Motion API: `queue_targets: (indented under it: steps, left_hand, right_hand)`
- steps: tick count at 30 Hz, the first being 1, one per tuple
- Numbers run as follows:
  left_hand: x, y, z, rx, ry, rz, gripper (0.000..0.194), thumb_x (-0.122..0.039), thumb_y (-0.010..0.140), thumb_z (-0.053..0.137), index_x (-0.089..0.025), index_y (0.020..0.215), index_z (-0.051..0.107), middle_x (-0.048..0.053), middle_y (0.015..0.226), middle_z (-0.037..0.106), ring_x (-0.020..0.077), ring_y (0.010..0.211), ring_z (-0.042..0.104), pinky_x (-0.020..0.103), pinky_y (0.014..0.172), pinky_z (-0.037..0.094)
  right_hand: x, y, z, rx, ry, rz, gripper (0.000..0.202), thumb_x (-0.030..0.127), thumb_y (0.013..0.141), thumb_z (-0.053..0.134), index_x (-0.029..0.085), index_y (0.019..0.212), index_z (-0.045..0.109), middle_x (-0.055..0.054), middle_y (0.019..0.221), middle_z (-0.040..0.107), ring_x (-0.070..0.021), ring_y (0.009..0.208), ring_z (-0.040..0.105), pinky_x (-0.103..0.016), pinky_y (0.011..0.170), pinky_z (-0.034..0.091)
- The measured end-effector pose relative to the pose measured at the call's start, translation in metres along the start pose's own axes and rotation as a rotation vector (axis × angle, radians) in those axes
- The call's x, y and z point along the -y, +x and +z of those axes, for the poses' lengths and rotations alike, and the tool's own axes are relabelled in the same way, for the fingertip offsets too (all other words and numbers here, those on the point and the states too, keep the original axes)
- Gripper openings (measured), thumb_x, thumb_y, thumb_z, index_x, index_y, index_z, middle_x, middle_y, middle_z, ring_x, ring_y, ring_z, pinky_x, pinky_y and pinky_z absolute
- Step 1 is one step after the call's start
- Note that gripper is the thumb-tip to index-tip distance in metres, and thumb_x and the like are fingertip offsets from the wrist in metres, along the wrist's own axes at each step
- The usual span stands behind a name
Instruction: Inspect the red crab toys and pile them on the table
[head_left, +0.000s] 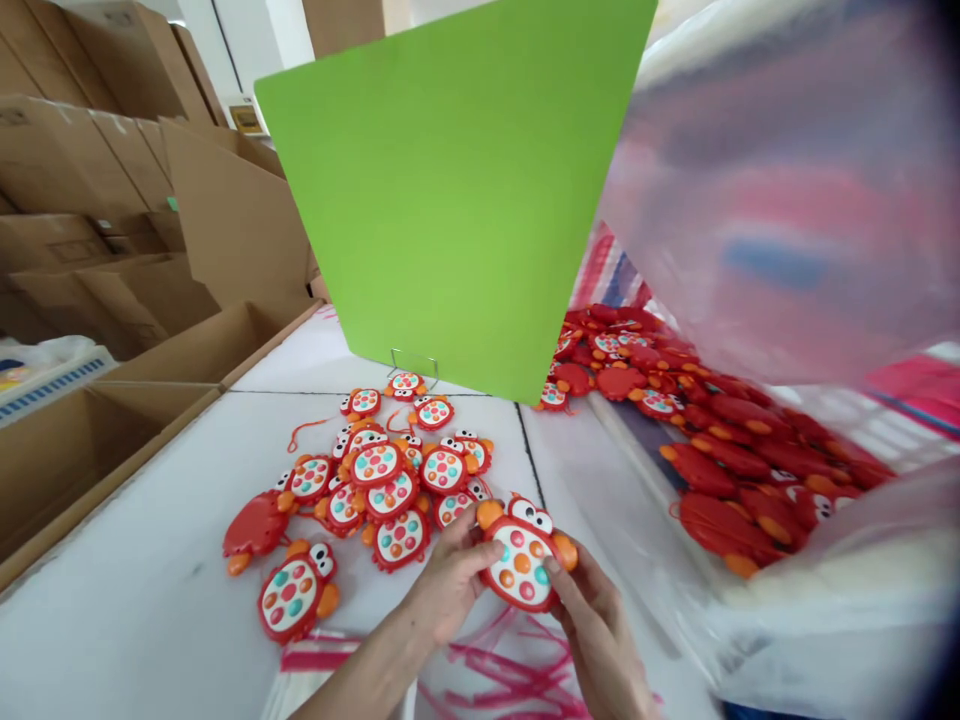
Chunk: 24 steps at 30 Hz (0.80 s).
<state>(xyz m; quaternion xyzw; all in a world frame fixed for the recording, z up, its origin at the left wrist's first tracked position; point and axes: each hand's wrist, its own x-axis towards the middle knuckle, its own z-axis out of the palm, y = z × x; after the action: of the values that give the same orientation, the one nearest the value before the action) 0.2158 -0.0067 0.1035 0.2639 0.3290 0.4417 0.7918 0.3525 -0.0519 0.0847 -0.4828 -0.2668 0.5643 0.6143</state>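
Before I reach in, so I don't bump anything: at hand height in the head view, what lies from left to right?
Cardboard box, nearest loose toy, left hand, toy held in both hands, right hand, heaped red toys.

Green board (465, 200) stands on white table (150, 640), wire stand (414, 368) at its foot. On the near side of the board, left hand (448, 578) and right hand (600, 625) grip one red toy (523, 565) from either side, spotted face up. Directly before the board: loose heap of matching toys (377, 465). Right of the board: larger toy pile (720, 430), many backs up. Left of the board: open cardboard box (150, 395). Nearest the viewer, farther from the board than the held toy: pink strips (517, 672).
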Motion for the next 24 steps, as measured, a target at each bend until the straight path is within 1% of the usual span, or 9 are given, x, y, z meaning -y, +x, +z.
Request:
queue_targets:
  steps: [2,5,7,9,13,15,18,21,24]
  left_hand:
    - [-0.004,-0.008,0.000,0.024,0.121,0.049,0.058,-0.027,0.061,0.079,-0.017,0.112,0.052,0.009,0.107,0.062,0.0246,0.099,0.058,0.032,0.085,0.046]
    - [-0.006,-0.018,-0.003,0.052,0.391,0.109,0.069,-0.023,0.064,0.077,-0.020,0.123,0.043,0.007,0.107,0.062,0.0233,0.098,0.057,0.032,0.086,0.046]
    - [-0.007,-0.023,-0.004,0.035,0.513,0.149,0.074,-0.021,0.065,0.077,-0.021,0.127,0.038,0.006,0.107,0.062,0.0220,0.097,0.058,0.030,0.084,0.047]
    - [-0.008,-0.025,-0.006,0.004,0.559,0.179,0.073,-0.023,0.066,0.076,-0.021,0.128,0.036,0.006,0.111,0.060,0.0210,0.096,0.057,0.029,0.083,0.047]
    - [-0.010,-0.026,-0.008,0.035,0.496,0.165,0.071,-0.029,0.066,0.077,-0.021,0.126,0.039,0.007,0.117,0.058,0.0212,0.097,0.058,0.029,0.084,0.048]
    - [-0.009,-0.023,-0.008,0.013,0.454,0.154,0.064,-0.031,0.067,0.077,-0.019,0.122,0.045,0.008,0.111,0.061,0.0226,0.098,0.058,0.030,0.085,0.048]
    - [-0.006,-0.017,-0.007,-0.096,0.323,0.139,0.046,-0.038,0.068,0.074,-0.013,0.103,0.057,0.010,0.095,0.066,0.0256,0.090,0.062,0.033,0.078,0.050]
    - [-0.003,-0.013,-0.005,-0.133,0.165,0.134,0.045,-0.039,0.063,0.077,-0.012,0.093,0.059,0.012,0.088,0.067,0.0271,0.082,0.064,0.035,0.073,0.051]
    - [0.001,-0.013,-0.005,-0.137,0.132,0.118,0.050,-0.039,0.063,0.078,-0.012,0.100,0.058,0.013,0.094,0.067,0.0270,0.087,0.064,0.035,0.078,0.051]
  right_hand:
    - [-0.003,-0.002,0.001,0.021,-0.041,-0.032,0.037,0.042,0.072,0.071,0.019,0.099,0.063,-0.006,0.091,0.069,-0.0216,0.085,0.062,-0.031,0.074,0.050]
    - [-0.007,-0.004,0.002,0.013,-0.089,-0.090,0.034,0.041,0.073,0.070,0.018,0.097,0.061,-0.003,0.085,0.068,-0.0186,0.080,0.061,-0.027,0.072,0.049]
    - [-0.008,-0.006,0.005,0.014,-0.085,-0.102,0.033,0.041,0.074,0.069,0.019,0.097,0.060,-0.003,0.086,0.067,-0.0185,0.080,0.060,-0.027,0.072,0.049]
    - [-0.007,-0.009,0.009,0.021,-0.074,-0.087,0.035,0.042,0.075,0.067,0.019,0.100,0.059,-0.004,0.093,0.067,-0.0204,0.086,0.060,-0.029,0.075,0.049]
    - [-0.004,-0.016,0.015,-0.006,-0.119,-0.059,0.042,0.047,0.078,0.063,0.020,0.110,0.055,-0.007,0.107,0.065,-0.0243,0.098,0.059,-0.033,0.081,0.050]
    - [-0.004,-0.018,0.018,-0.050,-0.190,-0.112,0.044,0.048,0.076,0.064,0.020,0.109,0.056,-0.007,0.101,0.066,-0.0232,0.092,0.061,-0.032,0.078,0.051]
    - [-0.004,-0.021,0.023,-0.098,-0.275,-0.208,0.044,0.048,0.074,0.065,0.020,0.107,0.059,-0.005,0.092,0.068,-0.0207,0.083,0.062,-0.029,0.073,0.052]
    - [-0.003,-0.024,0.028,-0.120,-0.232,-0.144,0.046,0.052,0.077,0.059,0.021,0.111,0.060,-0.007,0.107,0.066,-0.0237,0.096,0.062,-0.031,0.077,0.053]
    - [-0.004,-0.026,0.033,-0.123,-0.175,-0.092,0.050,0.053,0.078,0.058,0.022,0.117,0.056,-0.008,0.119,0.062,-0.0261,0.109,0.057,-0.033,0.084,0.051]
